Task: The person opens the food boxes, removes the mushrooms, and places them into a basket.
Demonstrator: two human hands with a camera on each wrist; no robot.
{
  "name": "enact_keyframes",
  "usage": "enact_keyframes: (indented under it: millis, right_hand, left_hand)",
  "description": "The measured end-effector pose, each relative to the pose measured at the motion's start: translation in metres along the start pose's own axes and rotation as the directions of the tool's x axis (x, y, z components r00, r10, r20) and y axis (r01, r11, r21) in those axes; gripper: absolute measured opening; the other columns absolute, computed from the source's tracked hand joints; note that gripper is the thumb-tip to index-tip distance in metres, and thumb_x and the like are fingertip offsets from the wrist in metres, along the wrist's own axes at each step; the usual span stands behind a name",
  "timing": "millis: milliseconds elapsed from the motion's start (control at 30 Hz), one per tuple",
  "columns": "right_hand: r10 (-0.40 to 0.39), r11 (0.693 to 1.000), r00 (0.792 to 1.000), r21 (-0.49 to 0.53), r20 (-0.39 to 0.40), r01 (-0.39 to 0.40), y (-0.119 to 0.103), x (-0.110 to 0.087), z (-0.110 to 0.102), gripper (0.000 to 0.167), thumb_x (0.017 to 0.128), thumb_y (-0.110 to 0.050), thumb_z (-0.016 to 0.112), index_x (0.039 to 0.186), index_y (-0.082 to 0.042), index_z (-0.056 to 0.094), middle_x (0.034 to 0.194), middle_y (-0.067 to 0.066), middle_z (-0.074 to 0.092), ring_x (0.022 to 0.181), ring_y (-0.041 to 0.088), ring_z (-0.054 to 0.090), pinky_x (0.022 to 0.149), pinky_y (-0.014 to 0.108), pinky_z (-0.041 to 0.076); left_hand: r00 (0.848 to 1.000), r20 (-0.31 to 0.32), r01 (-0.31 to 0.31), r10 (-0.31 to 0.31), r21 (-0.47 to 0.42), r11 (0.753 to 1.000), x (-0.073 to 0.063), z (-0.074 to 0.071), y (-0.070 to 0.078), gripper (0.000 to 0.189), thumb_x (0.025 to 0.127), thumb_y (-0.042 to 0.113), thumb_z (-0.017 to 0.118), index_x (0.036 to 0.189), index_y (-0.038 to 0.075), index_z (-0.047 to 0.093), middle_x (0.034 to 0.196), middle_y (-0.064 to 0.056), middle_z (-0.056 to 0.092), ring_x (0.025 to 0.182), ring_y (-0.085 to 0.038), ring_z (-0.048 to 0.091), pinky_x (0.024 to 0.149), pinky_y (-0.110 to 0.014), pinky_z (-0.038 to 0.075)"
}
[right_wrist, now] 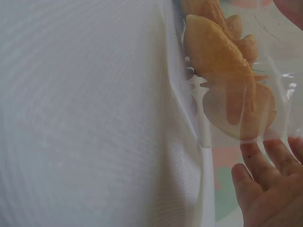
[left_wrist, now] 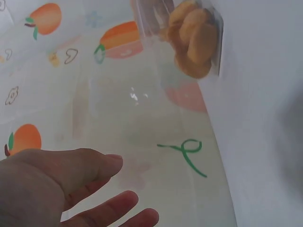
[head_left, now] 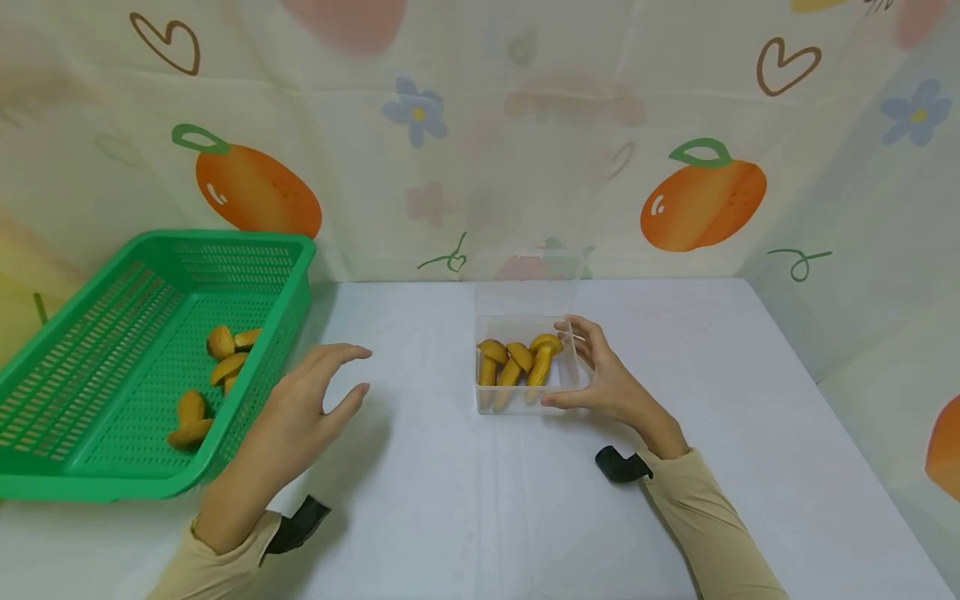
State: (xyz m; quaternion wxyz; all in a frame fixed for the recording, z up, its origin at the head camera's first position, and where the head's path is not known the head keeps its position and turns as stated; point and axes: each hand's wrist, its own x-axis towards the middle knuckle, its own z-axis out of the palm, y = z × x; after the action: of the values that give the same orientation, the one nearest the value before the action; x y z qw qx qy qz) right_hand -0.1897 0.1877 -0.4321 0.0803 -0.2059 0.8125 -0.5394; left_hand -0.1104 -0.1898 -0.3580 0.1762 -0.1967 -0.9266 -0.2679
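Note:
A clear plastic box (head_left: 528,400) with its lid (head_left: 527,279) raised at the back stands on the table. Inside lie three yellow-brown mushrooms (head_left: 508,367), side by side. My right hand (head_left: 611,383) holds the box at its right side, thumb at the front and fingers along the side and back. The right wrist view shows those fingers (right_wrist: 255,163) against the clear wall, beside the mushrooms (right_wrist: 220,52). My left hand (head_left: 296,417) hovers with nothing in it, between the box and a green basket (head_left: 303,275). Its thumb and fingers are spread apart.
Three more mushrooms (head_left: 191,421) lie in the basket, near its right wall. White cloth covers the table (head_left: 450,500). A fruit-patterned curtain (head_left: 480,167) rises behind the table and along its right side.

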Motion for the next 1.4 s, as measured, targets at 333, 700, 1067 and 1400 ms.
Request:
enact_keyframes:
  millis: [333, 700, 1067, 1400]
  right_hand:
    - [0.004, 1.0, 1.0, 0.007, 0.004, -0.004, -0.001, 0.0, 0.0, 0.111, 0.072, -0.012, 0.089, 0.154, -0.011, 0.014, 0.158, 0.012, 0.029, 0.149, 0.041, 0.023, 0.12, 0.063, 0.017]
    - [0.008, 1.0, 1.0, 0.016, 0.004, -0.008, -0.001, 0.001, 0.001, 0.112, 0.071, -0.011, 0.09, 0.154, -0.009, 0.014, 0.158, 0.015, 0.03, 0.148, 0.042, 0.024, 0.12, 0.064, 0.017]
    - [-0.006, 1.0, 1.0, 0.017, 0.0, 0.006, 0.001, 0.001, 0.0, 0.111, 0.07, -0.008, 0.089, 0.153, -0.007, 0.014, 0.157, 0.016, 0.03, 0.148, 0.041, 0.025, 0.12, 0.064, 0.017]
    - [0.031, 0.999, 0.999, 0.023, -0.011, -0.031, -0.001, 0.001, 0.001, 0.113, 0.069, -0.013, 0.091, 0.154, -0.011, 0.015, 0.158, 0.013, 0.031, 0.148, 0.043, 0.024, 0.119, 0.066, 0.018]
  left_hand:
    - [0.999, 0.046, -0.009, 0.013, -0.082, 0.997, 0.021, 0.02, 0.016, 0.035, 0.089, 0.005, 0.071, 0.123, 0.008, 0.062, 0.12, -0.007, 0.066, 0.109, -0.026, 0.063, 0.087, -0.044, 0.055]
    - [0.994, 0.108, -0.01, 0.024, -0.127, 0.992, 0.034, 0.037, 0.03, 0.035, 0.091, 0.009, 0.07, 0.125, 0.008, 0.061, 0.122, -0.005, 0.065, 0.108, -0.023, 0.062, 0.088, -0.04, 0.055]
    - [0.985, 0.164, -0.024, 0.051, -0.16, 0.987, 0.051, 0.055, 0.044, 0.036, 0.092, 0.012, 0.069, 0.127, 0.008, 0.06, 0.127, -0.006, 0.063, 0.114, -0.024, 0.062, 0.095, -0.04, 0.054]
    - [0.976, 0.213, -0.008, 0.052, -0.204, 0.979, 0.062, 0.072, 0.053, 0.036, 0.092, 0.009, 0.068, 0.128, 0.008, 0.061, 0.128, -0.005, 0.063, 0.118, -0.024, 0.061, 0.098, -0.041, 0.053]
